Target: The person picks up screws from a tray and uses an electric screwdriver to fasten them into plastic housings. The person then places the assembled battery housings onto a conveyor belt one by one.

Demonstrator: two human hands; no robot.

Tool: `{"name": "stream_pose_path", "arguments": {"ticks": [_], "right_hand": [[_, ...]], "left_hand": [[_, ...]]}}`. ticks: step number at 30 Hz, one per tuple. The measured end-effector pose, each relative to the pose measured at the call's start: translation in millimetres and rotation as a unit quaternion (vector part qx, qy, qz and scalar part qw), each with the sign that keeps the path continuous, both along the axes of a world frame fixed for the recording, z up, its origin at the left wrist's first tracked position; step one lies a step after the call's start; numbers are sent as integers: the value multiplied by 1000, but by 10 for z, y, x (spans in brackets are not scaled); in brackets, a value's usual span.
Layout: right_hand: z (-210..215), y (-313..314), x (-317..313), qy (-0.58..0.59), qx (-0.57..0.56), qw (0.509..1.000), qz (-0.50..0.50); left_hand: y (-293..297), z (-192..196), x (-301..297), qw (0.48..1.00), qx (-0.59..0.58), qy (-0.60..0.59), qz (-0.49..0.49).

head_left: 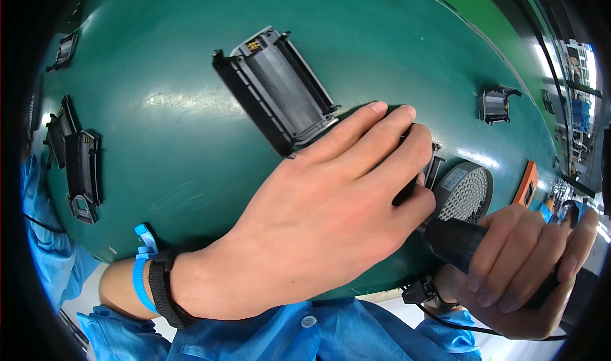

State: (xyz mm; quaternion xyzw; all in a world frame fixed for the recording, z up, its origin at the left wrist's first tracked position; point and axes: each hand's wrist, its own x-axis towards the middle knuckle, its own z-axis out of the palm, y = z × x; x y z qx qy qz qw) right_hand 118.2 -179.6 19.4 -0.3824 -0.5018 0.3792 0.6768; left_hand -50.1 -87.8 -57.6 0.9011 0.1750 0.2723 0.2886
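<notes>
My left hand (331, 195) reaches across the middle with its fingers curled over a dark plastic housing (405, 193), most of which they hide. My right hand (528, 265) is wrapped round a black electric screwdriver (455, 237) at the lower right. The driver's nose points left, close by my left thumb; its tip is hidden. Just beyond my left knuckles lies another open black-and-grey plastic housing (283, 87), tilted, with small gold contacts at its far end. A round dish with a perforated plate (468, 192) and small dark screws stands between the housing and my right hand.
More black housings lie on the green table (172, 55): a pair at the left (83, 167), one at the far left (63, 52), one at the right (499, 104). An orange piece (526, 183) stands near the right edge. Another person's blue sleeve (48, 215) is at the left.
</notes>
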Motion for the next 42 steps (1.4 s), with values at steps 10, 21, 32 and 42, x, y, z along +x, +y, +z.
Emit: {"name": "stream_pose_path", "arguments": {"ticks": [10, 21, 32, 42], "right_hand": [[-12, 150, -306, -41, -16, 999, 25], [-90, -30, -241, 112, -10, 991, -74], [160, -220, 170, 108, 145, 956, -231], [186, -321, 217, 41, 150, 965, -211]], "left_hand": [[57, -50, -63, 1000, 17, -16, 9], [90, 259, -141, 992, 2, 90, -93], [1039, 668, 720, 986, 96, 14, 134], [680, 989, -299, 967, 141, 106, 182]]}}
